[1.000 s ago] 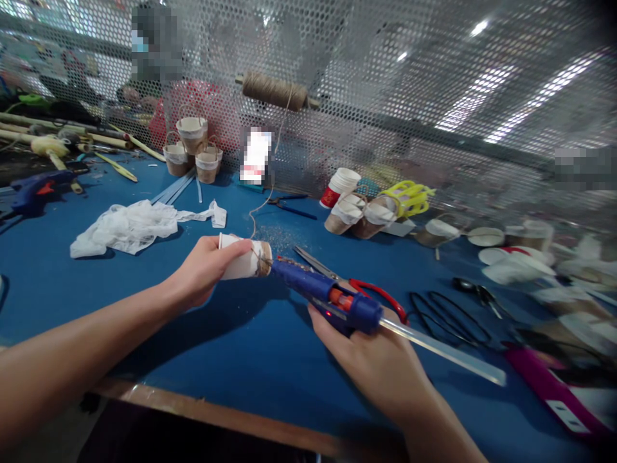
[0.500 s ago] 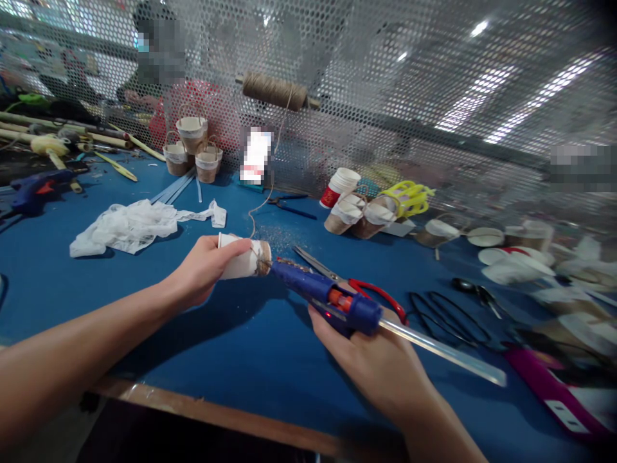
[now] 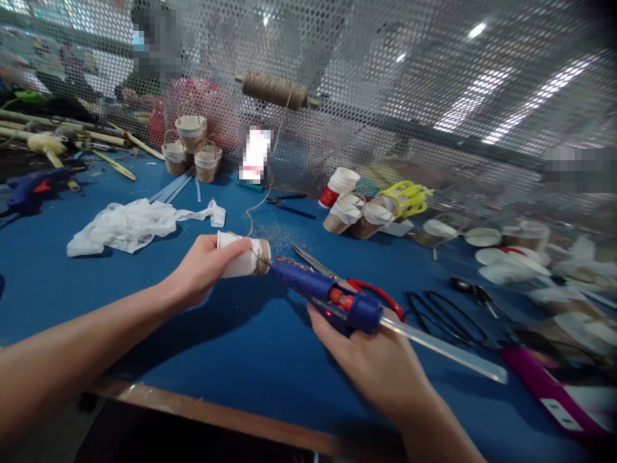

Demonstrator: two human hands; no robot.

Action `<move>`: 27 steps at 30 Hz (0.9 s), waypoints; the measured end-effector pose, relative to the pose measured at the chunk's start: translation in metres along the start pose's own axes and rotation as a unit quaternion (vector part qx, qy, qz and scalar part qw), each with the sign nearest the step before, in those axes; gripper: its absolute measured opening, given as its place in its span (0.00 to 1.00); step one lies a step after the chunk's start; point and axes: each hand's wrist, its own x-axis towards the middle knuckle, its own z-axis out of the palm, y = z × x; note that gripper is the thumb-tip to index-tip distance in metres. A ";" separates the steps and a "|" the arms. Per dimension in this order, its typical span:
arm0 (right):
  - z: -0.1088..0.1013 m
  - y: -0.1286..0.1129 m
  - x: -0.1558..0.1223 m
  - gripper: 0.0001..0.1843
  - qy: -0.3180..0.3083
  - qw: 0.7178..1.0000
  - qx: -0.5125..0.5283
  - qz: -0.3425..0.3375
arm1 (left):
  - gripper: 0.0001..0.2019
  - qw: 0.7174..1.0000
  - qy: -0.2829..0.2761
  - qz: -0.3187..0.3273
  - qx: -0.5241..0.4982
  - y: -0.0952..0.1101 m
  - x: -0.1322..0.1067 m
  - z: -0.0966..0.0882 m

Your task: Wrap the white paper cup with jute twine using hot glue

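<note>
My left hand (image 3: 200,267) is wrapped round a white paper cup (image 3: 241,256) held on its side, with brown twine wound about its bottom end. My right hand (image 3: 373,360) grips a blue hot glue gun (image 3: 328,297). The gun's nozzle touches the twine-wrapped end of the cup. A clear glue stick (image 3: 443,350) sticks out of the gun's back toward the right. A strand of twine runs from the cup up to a twine spool (image 3: 274,90) fixed on the mesh screen.
Red-handled scissors (image 3: 357,286) lie just behind the gun on the blue table (image 3: 241,347). White cloth (image 3: 125,225) lies at left, small cup baskets (image 3: 193,151) at the back, more cups (image 3: 357,209) and black scissors (image 3: 448,315) at right. A person sits behind the mesh screen.
</note>
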 end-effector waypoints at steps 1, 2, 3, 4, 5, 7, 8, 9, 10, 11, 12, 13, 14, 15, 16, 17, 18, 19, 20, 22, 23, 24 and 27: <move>0.000 0.001 0.000 0.08 0.008 1.000 -0.010 -0.006 | 0.10 1.000 -0.005 0.008 0.011 -0.001 -0.001 0.000; 0.000 0.002 -0.001 0.08 0.016 1.000 -0.019 -0.013 | 0.11 0.999 -0.008 0.017 0.026 -0.001 -0.002 0.000; 0.000 0.003 -0.001 0.08 0.021 0.999 -0.027 -0.023 | 0.11 0.999 -0.008 0.027 0.043 -0.002 -0.002 0.000; 0.001 0.004 -0.002 0.08 0.023 0.999 -0.033 -0.035 | 0.11 0.997 -0.007 0.038 0.061 -0.003 -0.002 -0.001; 0.001 0.006 -0.003 0.08 0.024 0.998 -0.037 -0.044 | 0.12 0.996 -0.006 0.051 0.079 -0.005 -0.003 -0.001; 0.002 0.010 -0.005 0.09 0.030 0.998 -0.035 -0.052 | 0.13 0.990 -0.004 0.078 0.114 -0.007 -0.002 -0.003; 0.003 0.011 -0.005 0.09 0.034 0.998 -0.032 -0.051 | 0.13 0.987 -0.004 0.091 0.130 -0.008 -0.002 -0.003; 0.003 0.012 -0.006 0.09 0.037 0.998 -0.028 -0.045 | 0.14 0.984 -0.005 0.103 0.144 -0.009 -0.002 -0.004; 0.003 0.012 -0.006 0.09 0.039 0.998 -0.023 -0.036 | 0.14 0.981 -0.008 0.112 0.156 -0.009 -0.002 -0.004; 0.003 0.012 -0.006 0.09 0.041 0.999 -0.018 -0.026 | 0.15 0.979 -0.010 0.120 0.167 -0.009 -0.002 -0.004; 0.002 0.011 -0.005 0.09 0.039 0.999 -0.013 -0.017 | 0.15 0.976 -0.013 0.129 0.177 -0.009 -0.003 -0.004; 0.001 0.010 -0.005 0.09 0.036 0.999 -0.008 -0.011 | 0.15 0.973 -0.015 0.137 0.187 -0.008 -0.004 -0.004; 0.001 0.010 -0.005 0.09 0.034 0.999 -0.004 -0.006 | 0.14 0.969 -0.017 0.145 0.199 -0.007 -0.005 -0.004; 0.000 0.010 -0.005 0.08 0.032 0.999 -0.001 -0.006 | 0.14 0.965 -0.016 0.152 0.212 -0.006 -0.006 -0.004; 0.000 0.010 -0.006 0.08 0.032 0.999 -0.001 -0.010 | 0.13 0.962 -0.015 0.158 0.224 -0.006 -0.006 -0.004; -0.001 0.011 -0.006 0.08 0.033 0.999 -0.003 -0.013 | 0.13 0.958 -0.014 0.164 0.236 -0.005 -0.007 -0.004; -0.001 0.011 -0.007 0.08 0.036 0.999 -0.006 -0.015 | 0.12 0.954 -0.012 0.170 0.245 -0.005 -0.008 -0.004; -0.001 0.012 -0.007 0.08 0.039 0.999 -0.009 -0.017 | 0.12 0.951 -0.011 0.177 0.253 -0.005 -0.008 -0.004; -0.001 0.013 -0.008 0.08 0.041 0.999 -0.012 -0.019 | 0.12 0.948 -0.010 0.185 0.260 -0.006 -0.008 -0.005; -0.001 0.015 -0.008 0.09 0.040 0.999 -0.015 -0.024 | 0.11 0.939 -0.014 0.200 0.278 -0.007 -0.008 -0.006; -0.001 0.015 -0.008 0.09 0.039 0.999 -0.017 -0.027 | 0.12 0.934 -0.017 0.206 0.290 -0.008 -0.009 -0.006; -0.001 0.015 -0.008 0.09 0.038 0.999 -0.019 -0.028 | 0.12 0.929 -0.021 0.215 0.302 -0.008 -0.009 -0.007; -0.002 0.014 -0.008 0.09 0.037 0.999 -0.020 -0.026 | 0.12 0.910 -0.036 0.246 0.333 -0.009 -0.009 -0.008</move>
